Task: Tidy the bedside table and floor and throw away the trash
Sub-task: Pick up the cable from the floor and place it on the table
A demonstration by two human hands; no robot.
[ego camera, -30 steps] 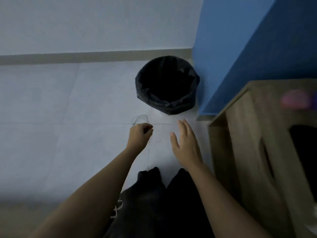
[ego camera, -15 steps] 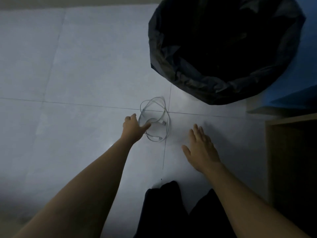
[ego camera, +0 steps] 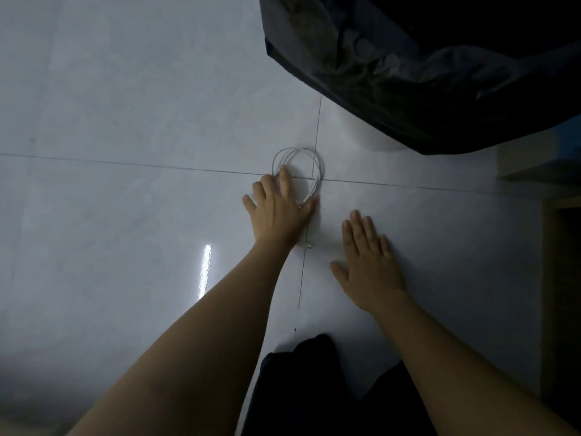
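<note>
A thin white cable [ego camera: 298,166] lies coiled in a loose ring flat on the pale tiled floor [ego camera: 125,121], right over the crossing of two grout lines and just short of the bin. The ring is nearly round, a little taller than wide, its longer axis running away from the person towards the bin. One tail leaves the coil on the near side and runs back towards the person, ending in a small white plug [ego camera: 307,246] that points to the right, just beside the left wrist.

The left hand [ego camera: 278,209] lies over the near-left part of the coil, its fingers [ego camera: 285,184] spread and pressed flat on the cable, the thumb touching the loop's near edge; nothing is gripped. The right hand [ego camera: 366,262] rests palm down on the floor, fingers open and holding nothing, near the plug but clear of the cable.

The bin's black bag [ego camera: 424,73] fills the upper right, draped over a pale bin body [ego camera: 371,136].
</note>
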